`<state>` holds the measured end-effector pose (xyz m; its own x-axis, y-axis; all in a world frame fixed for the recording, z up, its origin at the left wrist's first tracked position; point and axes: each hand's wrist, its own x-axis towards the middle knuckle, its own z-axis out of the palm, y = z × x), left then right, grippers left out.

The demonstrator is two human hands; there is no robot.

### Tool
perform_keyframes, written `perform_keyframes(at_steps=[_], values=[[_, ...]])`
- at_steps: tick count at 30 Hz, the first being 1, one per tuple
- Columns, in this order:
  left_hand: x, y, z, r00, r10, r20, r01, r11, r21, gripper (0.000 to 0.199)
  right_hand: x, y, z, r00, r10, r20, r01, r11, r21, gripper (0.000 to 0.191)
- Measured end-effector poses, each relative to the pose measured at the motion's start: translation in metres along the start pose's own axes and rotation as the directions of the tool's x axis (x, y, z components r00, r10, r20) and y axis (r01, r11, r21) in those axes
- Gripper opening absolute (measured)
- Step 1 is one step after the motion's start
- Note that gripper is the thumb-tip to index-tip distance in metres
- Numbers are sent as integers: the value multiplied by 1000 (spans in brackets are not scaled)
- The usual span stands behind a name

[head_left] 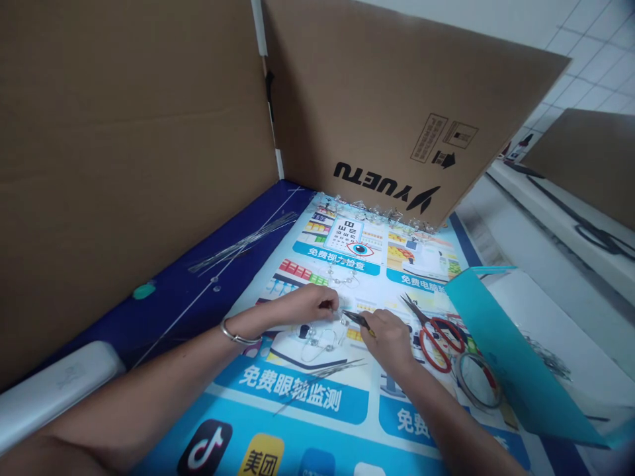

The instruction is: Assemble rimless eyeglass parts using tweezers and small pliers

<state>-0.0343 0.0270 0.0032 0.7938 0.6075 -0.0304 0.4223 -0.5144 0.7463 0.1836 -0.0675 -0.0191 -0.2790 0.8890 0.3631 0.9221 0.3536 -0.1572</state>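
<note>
My left hand (317, 303) is closed in a pinch on a loop of thin wire strung with clear beads (327, 344), which hangs down toward the printed mat. My right hand (389, 334) grips a pair of dark-tipped pliers (358, 320), their jaws close to the wire at my left fingertips. Whether the jaws touch the wire I cannot make out. Another beaded wire piece (342, 272) lies on the mat beyond my left hand. Several loose thin wires (317, 380) lie in front of both hands. Red-handled scissors (436, 337) rest right of my right hand.
Right of the scissors sits a wire coil or tape ring (477, 380), then a teal box (526, 357) holding metal pieces. Beaded pieces (381, 215) line the foot of the upright cardboard (377, 112). A wire bundle (243, 243) and a white case (64, 390) lie at left.
</note>
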Motion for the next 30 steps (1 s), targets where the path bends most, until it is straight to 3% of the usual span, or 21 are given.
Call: perform_keyframes(at_steps=[15,19,23,30], values=[[-1,5,-1,999,38,19,-35,989,-145,17,2,2,2,997,70,39,-72,996,48,24],[0,3,0,1000,-11,4,11,982,-187,18,3,0,-2,992,95,78,-97,995,32,24],[0,1,1,998,-62,-17,56,971,-233,19,4,1,-9,993,112,26,-112,994,1,31],[3,-3,8,994,-91,-57,68,946,-316,16,0,-6,-26,998,31,54,-28,998,-63,34]])
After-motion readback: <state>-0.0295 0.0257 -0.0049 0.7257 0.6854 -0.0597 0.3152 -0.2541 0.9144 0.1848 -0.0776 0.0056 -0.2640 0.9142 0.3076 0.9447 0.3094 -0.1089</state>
